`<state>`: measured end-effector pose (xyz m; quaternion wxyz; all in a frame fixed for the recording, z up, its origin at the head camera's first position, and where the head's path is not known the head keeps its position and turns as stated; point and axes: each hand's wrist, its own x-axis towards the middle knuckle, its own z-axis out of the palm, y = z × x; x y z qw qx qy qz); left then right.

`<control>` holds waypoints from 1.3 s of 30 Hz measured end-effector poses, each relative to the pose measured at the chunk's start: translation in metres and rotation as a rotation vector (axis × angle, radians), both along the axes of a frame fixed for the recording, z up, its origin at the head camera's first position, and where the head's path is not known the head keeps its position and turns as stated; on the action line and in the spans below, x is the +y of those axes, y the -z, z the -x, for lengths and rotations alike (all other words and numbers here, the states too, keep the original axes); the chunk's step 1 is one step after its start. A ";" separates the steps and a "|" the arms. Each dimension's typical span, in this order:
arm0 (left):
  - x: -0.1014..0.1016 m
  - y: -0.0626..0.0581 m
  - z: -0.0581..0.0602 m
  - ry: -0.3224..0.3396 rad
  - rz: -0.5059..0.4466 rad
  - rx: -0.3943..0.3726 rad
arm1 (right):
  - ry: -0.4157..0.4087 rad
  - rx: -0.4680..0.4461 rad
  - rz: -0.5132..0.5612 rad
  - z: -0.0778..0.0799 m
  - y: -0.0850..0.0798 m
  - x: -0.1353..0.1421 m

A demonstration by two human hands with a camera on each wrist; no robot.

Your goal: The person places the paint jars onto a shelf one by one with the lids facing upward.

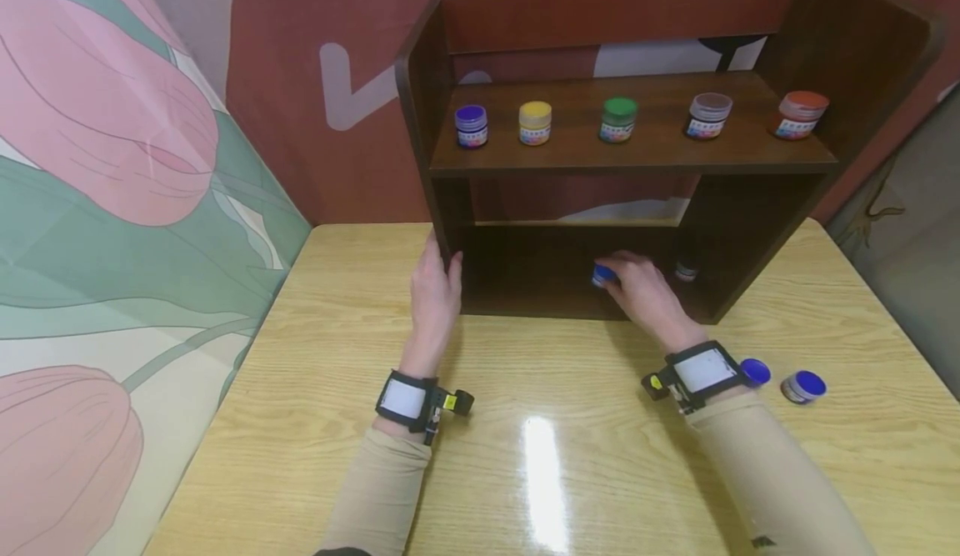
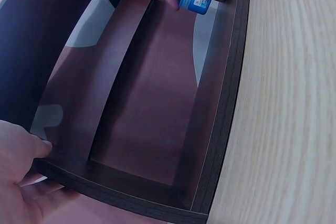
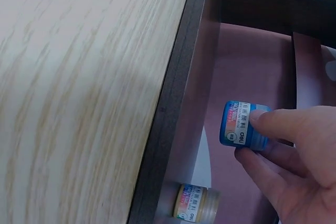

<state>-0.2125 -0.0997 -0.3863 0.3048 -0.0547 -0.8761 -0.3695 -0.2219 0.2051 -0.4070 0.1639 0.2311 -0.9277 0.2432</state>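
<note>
My right hand (image 1: 643,292) pinches a small blue paint jar (image 1: 602,275) between thumb and fingers, inside the lower compartment of a dark brown wooden shelf (image 1: 517,164). In the right wrist view the jar (image 3: 239,124) is held by its lid end, just above the lower board, its label showing. A brown-yellow paint jar (image 3: 190,203) stands apart from it on that board, towards the right panel. My left hand (image 1: 435,289) grips the front edge of the left side panel; in the left wrist view its thumb (image 2: 42,148) lies on the inner face.
Along the upper board stand purple (image 1: 472,127), yellow (image 1: 535,124), green (image 1: 618,120), clear-lidded (image 1: 708,117) and red (image 1: 801,115) paint jars. Two blue-lidded jars (image 1: 804,387) are on the wooden table (image 1: 337,356) beside my right wrist. A patterned cloth (image 1: 277,81) hangs behind.
</note>
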 end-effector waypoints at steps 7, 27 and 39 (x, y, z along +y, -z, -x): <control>0.000 0.000 0.000 0.000 0.006 0.009 | 0.007 0.039 -0.003 0.007 0.004 -0.005; -0.002 0.002 0.001 0.003 0.003 -0.002 | 0.038 -0.047 -0.014 0.015 0.008 -0.015; 0.000 0.000 0.001 -0.008 0.003 -0.025 | 0.036 -0.053 -0.016 0.021 0.007 -0.017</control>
